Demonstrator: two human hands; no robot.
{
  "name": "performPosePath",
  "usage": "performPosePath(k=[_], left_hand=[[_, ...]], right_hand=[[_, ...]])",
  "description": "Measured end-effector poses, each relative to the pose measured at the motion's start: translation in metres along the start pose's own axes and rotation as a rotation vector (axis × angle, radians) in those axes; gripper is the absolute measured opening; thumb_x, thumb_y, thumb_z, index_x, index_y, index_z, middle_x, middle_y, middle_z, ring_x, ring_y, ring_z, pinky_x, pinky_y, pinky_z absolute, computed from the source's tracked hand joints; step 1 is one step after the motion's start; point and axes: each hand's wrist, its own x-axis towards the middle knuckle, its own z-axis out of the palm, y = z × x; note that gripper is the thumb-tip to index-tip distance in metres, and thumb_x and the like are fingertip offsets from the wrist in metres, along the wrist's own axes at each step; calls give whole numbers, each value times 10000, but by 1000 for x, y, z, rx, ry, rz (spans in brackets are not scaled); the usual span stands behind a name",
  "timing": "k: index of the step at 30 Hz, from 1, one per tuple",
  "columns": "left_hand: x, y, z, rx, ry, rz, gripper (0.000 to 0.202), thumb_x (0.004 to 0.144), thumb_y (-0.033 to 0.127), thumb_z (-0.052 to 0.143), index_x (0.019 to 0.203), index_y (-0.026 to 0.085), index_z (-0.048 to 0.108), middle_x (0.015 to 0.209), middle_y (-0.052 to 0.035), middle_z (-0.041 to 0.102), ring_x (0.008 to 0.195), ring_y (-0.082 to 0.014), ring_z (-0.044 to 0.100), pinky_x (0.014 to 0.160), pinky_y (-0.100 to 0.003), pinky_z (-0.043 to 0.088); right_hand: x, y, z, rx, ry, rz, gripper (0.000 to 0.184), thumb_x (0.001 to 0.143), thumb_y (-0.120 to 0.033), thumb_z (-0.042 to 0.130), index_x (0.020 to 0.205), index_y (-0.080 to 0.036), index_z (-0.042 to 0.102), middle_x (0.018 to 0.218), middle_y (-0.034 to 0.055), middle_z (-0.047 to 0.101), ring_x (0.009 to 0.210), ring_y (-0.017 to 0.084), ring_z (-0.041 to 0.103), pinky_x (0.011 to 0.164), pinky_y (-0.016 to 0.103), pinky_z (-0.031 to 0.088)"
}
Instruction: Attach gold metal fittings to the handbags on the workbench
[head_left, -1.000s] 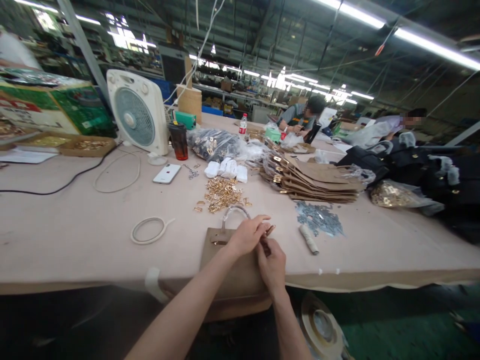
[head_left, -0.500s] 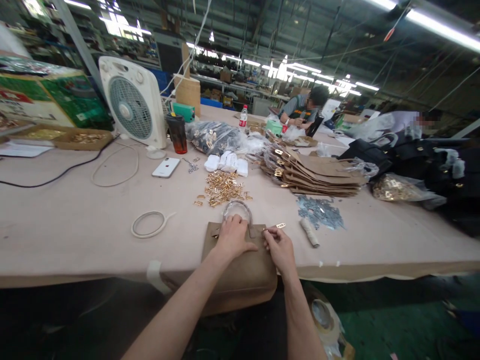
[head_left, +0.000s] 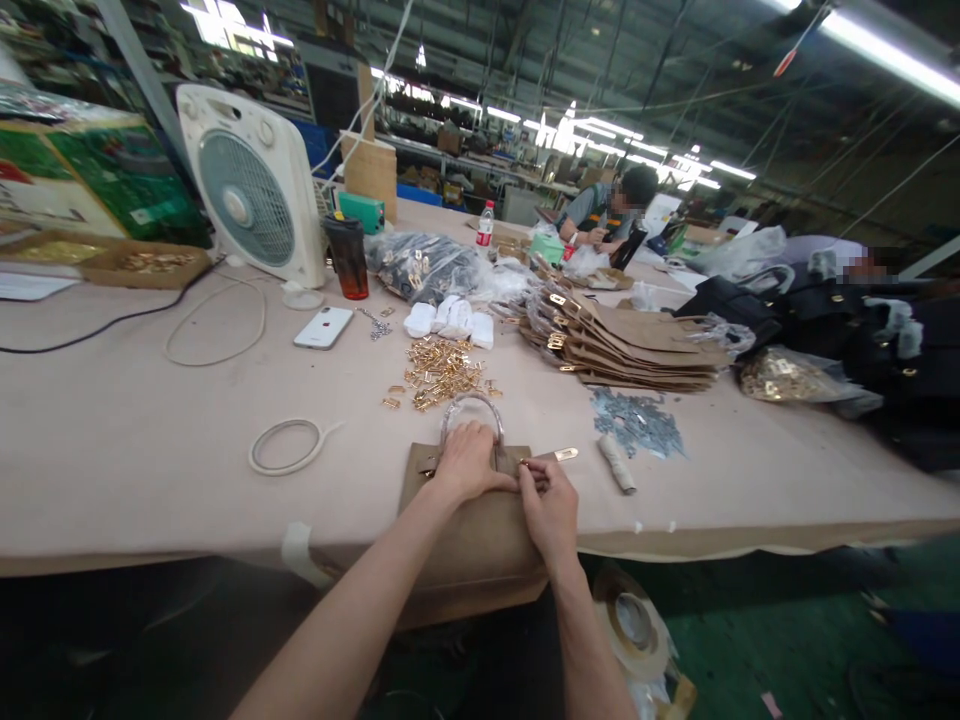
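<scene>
A brown handbag point(head_left: 472, 535) lies at the table's front edge, partly hanging over it. Its looped handle point(head_left: 491, 405) is wrapped in clear plastic. My left hand point(head_left: 471, 465) grips the bag's top edge by the handle, thumb stretched across the front. At the bag's upper right, my right hand point(head_left: 551, 500) is closed, thumb and forefinger pinched by a tiny gold fitting. A brown strap with a gold metal tip point(head_left: 567, 454) sticks out to the right above those fingers; its other end is hidden. Another short strap point(head_left: 427, 465) shows left of my left hand.
Beyond the bag lies a pile of gold fittings point(head_left: 442, 372). Flat grey pieces point(head_left: 637, 422) and a small roll point(head_left: 616, 465) are on the right, below stacked brown bag panels point(head_left: 637, 350). Leftward are a tape roll point(head_left: 285, 447), phone point(head_left: 323, 327), tumbler point(head_left: 349, 258) and fan point(head_left: 251, 190).
My right hand has shifted slightly left along the bag's top edge and turned a little. The strap's gold tip now points out farther to the right. My left hand keeps its grip.
</scene>
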Motion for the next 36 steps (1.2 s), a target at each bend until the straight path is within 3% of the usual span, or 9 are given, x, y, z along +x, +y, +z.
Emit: performPosePath(k=[4,8,16,19,24,30,33,36], left_hand=[[5,-1,-4,29,-93,20,769,610,781,796,1070,170,708,1125,-160,684,1088,-385,627,939,-469,491],[5,-3,-6,36,-105,26,733,645,766,773,1075,177,707,1134,-150,684,1096,-371,630,936,-454,493],[1,-4,-10,-40,-102,44,585,628,567,829,1052,185,700,1102,-116,689,1055,-334,643,916,-421,499],[-1,-3,-10,-61,-70,40,430,664,444,797,992,188,688,1055,-95,689,1002,-301,653,879,-393,506],[-6,1,-9,-64,8,19,234,770,384,713,900,194,671,991,-85,664,994,-287,635,898,-400,505],[-33,8,-15,-40,168,109,147,894,208,598,1033,206,649,1130,-97,614,1086,-268,580,948,-403,499],[-54,0,-22,35,219,168,167,911,153,580,1051,224,638,1139,-85,615,1143,-279,544,1008,-441,463],[-70,-17,-26,41,288,84,111,936,238,629,1047,233,642,1161,-78,619,1187,-299,516,1047,-481,427]], right_hand=[[-1,1,1,-67,10,-46,296,962,-455,619,1039,-186,714,927,89,739,769,207,700,720,337,584],[-3,-2,3,-126,11,-83,290,973,-445,601,1036,-185,714,938,90,730,779,204,695,729,331,577],[-8,-12,9,-253,28,-98,235,971,-390,587,1019,-193,706,916,80,715,763,204,676,736,329,543],[-7,-18,11,-301,32,-103,233,971,-389,574,996,-201,709,909,79,704,766,212,671,737,334,524],[-11,-19,15,-294,64,-103,310,991,-462,530,1008,-217,720,945,96,704,770,233,664,721,349,510],[-9,-11,16,-237,28,-43,372,970,-536,555,1066,-227,739,872,74,726,706,231,664,694,347,517],[-10,-10,13,-165,5,-27,425,951,-571,579,1130,-222,745,828,56,736,691,223,669,689,328,524],[-16,-10,9,-46,-37,-51,424,946,-580,597,1100,-219,761,826,50,743,733,216,688,717,308,535]])
